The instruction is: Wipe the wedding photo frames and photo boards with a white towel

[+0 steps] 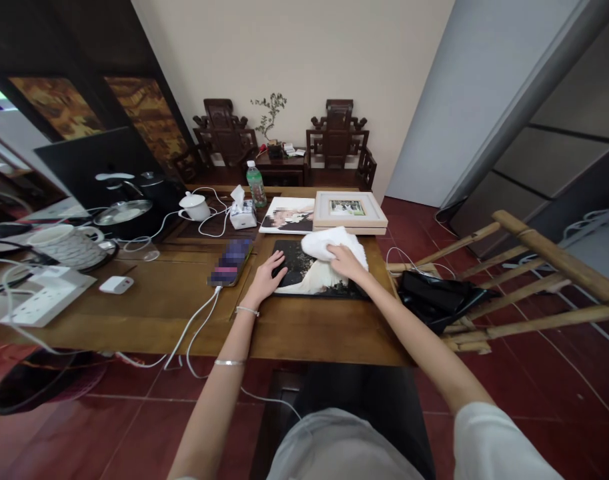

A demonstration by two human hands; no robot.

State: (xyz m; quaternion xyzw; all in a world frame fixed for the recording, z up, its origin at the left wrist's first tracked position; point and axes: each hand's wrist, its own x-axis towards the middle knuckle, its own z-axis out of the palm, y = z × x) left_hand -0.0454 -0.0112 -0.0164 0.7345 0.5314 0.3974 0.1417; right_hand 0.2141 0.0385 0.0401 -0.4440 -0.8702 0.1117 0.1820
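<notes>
A dark photo panel (299, 285) with a pale, dress-like shape in its picture lies flat near the table's front edge. My left hand (267, 275) rests on its left edge, fingers spread and holding nothing. In my right hand (347, 261) is a bunched white cloth (329, 241), pressed against the panel's upper right part and covering some of the picture. Just behind lie a white-edged photo panel (287, 215) and a light wooden picture frame (379, 215) with a small photo in its middle.
Left of the panel lies a phone (230, 262) with a white cable. Farther along the wooden table (159, 313) are a tissue box (243, 215), green bottle (255, 183), lidded cup (194, 207), charger (117, 285) and power strip (49, 297). A bamboo rack (484, 327) stands at the right.
</notes>
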